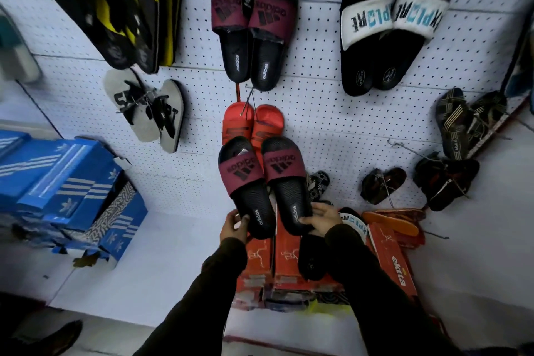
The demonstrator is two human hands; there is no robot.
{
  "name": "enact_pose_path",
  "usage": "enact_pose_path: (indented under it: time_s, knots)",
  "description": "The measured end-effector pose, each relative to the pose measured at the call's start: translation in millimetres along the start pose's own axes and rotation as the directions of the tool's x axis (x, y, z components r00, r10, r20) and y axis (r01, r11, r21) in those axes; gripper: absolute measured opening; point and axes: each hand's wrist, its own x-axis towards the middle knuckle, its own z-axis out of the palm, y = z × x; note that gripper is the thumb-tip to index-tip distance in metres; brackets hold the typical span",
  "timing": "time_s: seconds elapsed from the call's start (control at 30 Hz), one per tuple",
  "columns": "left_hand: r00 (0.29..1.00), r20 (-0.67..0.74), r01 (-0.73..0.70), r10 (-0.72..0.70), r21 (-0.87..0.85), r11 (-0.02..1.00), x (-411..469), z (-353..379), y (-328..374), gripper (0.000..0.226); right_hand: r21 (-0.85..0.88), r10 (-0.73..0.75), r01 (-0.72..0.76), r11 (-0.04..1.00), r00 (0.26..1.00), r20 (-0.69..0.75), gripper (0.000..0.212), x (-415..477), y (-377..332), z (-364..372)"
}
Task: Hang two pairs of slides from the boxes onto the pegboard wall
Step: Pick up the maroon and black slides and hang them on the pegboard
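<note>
I hold a pair of black slides with maroon straps up against the white pegboard wall [318,113]. My left hand [235,225] grips the heel of the left slide [248,185]. My right hand [322,218] grips the heel of the right slide [286,182]. Both slides point toes up and cover the lower part of an orange-red pair [252,121] that hangs on the board. An identical maroon-strap pair [255,29] hangs higher up. Orange shoe boxes [289,263] stand below my hands, with a black and white slide [354,224] lying on them.
A black and white furry pair [396,23] hangs top right, yellow-black flip-flops [115,9] top left, grey sandals [147,113] below them. Small dark sandals [445,179] hang at right. Blue shoe boxes [66,191] are stacked at left. A bare hook [397,144] sticks out at right.
</note>
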Motion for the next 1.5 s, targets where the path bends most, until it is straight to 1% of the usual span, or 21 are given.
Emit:
enact_pose_path:
  time_s: [0.07,0.17,0.23,0.33,0.43,0.53,0.63,0.7,0.8,0.9,0.97,1.03,1.1,1.17,1.3,1.4,1.5]
  knots:
    - [0.989,0.009,-0.145,0.145,0.066,0.987,-3,-3,21,0.040,0.054,-0.079,0.080,0.995,0.997,-0.025,0.057,-1,-12,6]
    - [0.946,0.034,-0.323,0.321,0.126,0.938,-5,-6,53,0.040,0.172,-0.162,0.163,0.972,0.987,-0.020,0.051,-5,-37,14]
    - [0.920,0.039,-0.391,0.389,0.130,0.911,-5,-7,73,0.040,0.244,-0.216,0.214,0.946,0.976,-0.022,0.054,-17,-60,19]
    - [0.873,0.033,-0.487,0.486,0.104,0.867,-8,-9,102,0.036,0.289,-0.318,0.311,0.905,0.948,-0.025,0.052,-31,-88,25]
    - [0.830,0.014,-0.556,0.557,0.079,0.827,-7,-12,129,0.035,0.316,-0.405,0.398,0.861,0.913,-0.046,0.052,-39,-116,31]
    - [0.798,-0.002,-0.601,0.602,0.057,0.797,-6,-15,164,0.039,0.344,-0.490,0.481,0.807,0.869,-0.065,0.052,-47,-146,37]
    - [0.749,-0.010,-0.661,0.662,0.044,0.749,-5,-16,203,0.040,0.391,-0.548,0.518,0.761,0.836,-0.043,0.051,-57,-178,41]
    - [0.717,-0.011,-0.696,0.697,0.047,0.717,-1,-16,231,0.040,0.391,-0.574,0.547,0.740,0.817,-0.057,0.051,-55,-200,45]
    - [0.692,0.012,-0.722,0.722,0.049,0.690,5,-13,269,0.039,0.415,-0.602,0.577,0.703,0.794,-0.085,0.051,-48,-229,49]
    - [0.702,0.006,-0.712,0.712,0.025,0.702,7,-6,301,0.040,0.454,-0.611,0.574,0.682,0.788,-0.079,0.054,-42,-254,52]
    - [0.743,0.001,-0.669,0.669,0.017,0.743,11,-1,313,0.041,0.451,-0.597,0.559,0.696,0.799,-0.070,0.053,-37,-264,54]
    - [0.791,0.019,-0.611,0.611,0.010,0.791,21,2,317,0.041,0.416,-0.567,0.539,0.732,0.821,-0.067,0.055,-28,-268,56]
    - [0.836,0.035,-0.547,0.547,0.003,0.837,33,3,314,0.039,0.400,-0.532,0.506,0.764,0.845,-0.053,0.056,-19,-265,58]
    - [0.867,0.054,-0.497,0.496,0.003,0.868,43,5,307,0.038,0.380,-0.507,0.483,0.789,0.861,-0.041,0.055,-12,-260,61]
    - [0.884,0.086,-0.462,0.460,0.009,0.887,57,8,292,0.036,0.384,-0.488,0.462,0.800,0.872,-0.034,0.051,-3,-249,67]
    - [0.888,0.060,-0.456,0.455,-0.002,0.890,68,10,278,0.036,0.417,-0.475,0.440,0.796,0.880,-0.021,0.053,-1,-239,71]
    - [0.881,0.044,-0.471,0.471,-0.004,0.882,72,13,263,0.038,0.395,-0.475,0.450,0.801,0.879,-0.039,0.053,6,-227,72]
